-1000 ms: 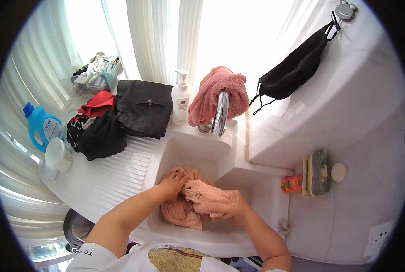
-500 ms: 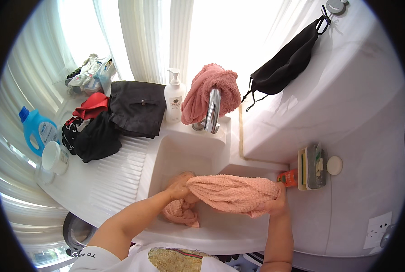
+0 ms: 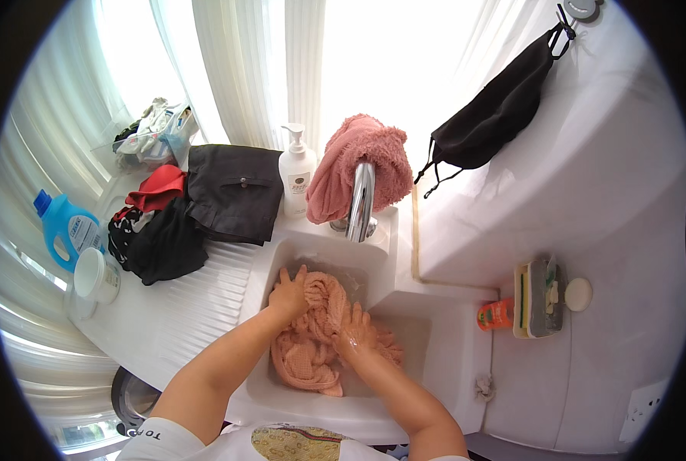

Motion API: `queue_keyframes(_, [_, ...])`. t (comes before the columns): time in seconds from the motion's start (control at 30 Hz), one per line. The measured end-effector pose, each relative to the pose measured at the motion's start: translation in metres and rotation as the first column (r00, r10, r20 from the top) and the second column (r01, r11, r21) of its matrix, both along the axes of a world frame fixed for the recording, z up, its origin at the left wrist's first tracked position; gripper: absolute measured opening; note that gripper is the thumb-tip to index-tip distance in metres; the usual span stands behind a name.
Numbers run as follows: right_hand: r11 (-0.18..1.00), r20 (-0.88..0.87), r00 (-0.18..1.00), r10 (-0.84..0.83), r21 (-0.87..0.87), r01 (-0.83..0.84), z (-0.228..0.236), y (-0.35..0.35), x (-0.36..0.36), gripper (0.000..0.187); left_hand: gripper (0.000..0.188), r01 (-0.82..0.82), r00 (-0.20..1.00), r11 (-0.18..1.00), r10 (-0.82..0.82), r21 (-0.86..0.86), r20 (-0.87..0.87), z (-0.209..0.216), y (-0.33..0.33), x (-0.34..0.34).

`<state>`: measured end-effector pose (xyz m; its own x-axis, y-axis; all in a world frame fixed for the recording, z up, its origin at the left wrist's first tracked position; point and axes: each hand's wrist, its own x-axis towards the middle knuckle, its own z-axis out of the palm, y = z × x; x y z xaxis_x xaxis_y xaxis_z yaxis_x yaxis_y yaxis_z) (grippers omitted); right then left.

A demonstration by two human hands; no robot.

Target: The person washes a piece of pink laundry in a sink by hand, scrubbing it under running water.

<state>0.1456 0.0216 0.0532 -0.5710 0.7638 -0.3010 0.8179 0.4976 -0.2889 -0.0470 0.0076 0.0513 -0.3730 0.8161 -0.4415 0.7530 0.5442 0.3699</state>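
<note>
Left hand (image 3: pixel 289 298): fingers spread, pressing on the cloth rather than clenched round it.
Right hand (image 3: pixel 356 336): wet, fingers fanned over the cloth's right side, not gripping.
Peach cloth (image 3: pixel 304 359): bunched in the basin (image 3: pixel 460 330); half a second ago part was stretched between both hands, so now it all lies low in the water, apparently being pressed.
Surface (image 3: pixel 139 323): ridged beside the basin; carries dark folded garment (image 3: pixel 235 192), white tub (image 3: pixel 101 278), blue bottle (image 3: pixel 68 230), pump bottle (image 3: pixel 297 180).
Tap (image 3: pixel 362 201): pink towel (image 3: pixel 335 173) draped over it.
Wall: black mask (image 3: pixel 500 107) hanging.
Window: pale curtains (image 3: pixel 251 69).
</note>
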Motion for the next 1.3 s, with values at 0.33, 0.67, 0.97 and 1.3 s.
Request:
queue_keyframes(0.33, [0.945, 0.158, 0.980, 0.117, 0.285, -0.159, -0.106, 0.032, -0.028, 0.061, 0.067, 0.384, 0.923, 0.922, -0.383, 0.038, -0.028, -0.061, 0.007, 0.016])
queue_keyframes(0.67, [0.648, -0.491, 0.507, -0.708, -0.738, 0.189, -0.068, 0.052, -0.009, 0.040, 0.040, -0.666, -0.474, 0.583, 0.153, -0.466, 0.867, -0.042, -0.004, 0.013])
queue_keyframes(0.97, [0.959, -0.767, 0.604, 0.214, 0.282, 0.019, 0.047, -0.010, 0.001, 0.044, 0.048, -0.429, -0.504, 0.848, 0.061, -0.311, 0.861, 0.017, -0.034, 0.031])
queue_keyframes(1.3, [0.938, -0.842, 0.501, 0.202, 0.312, 0.147, 0.024, -0.029, -0.020, 0.044, 0.038, -0.497, -0.309, 0.804, 0.188, -0.327, 0.932, 0.016, -0.049, 0.044])
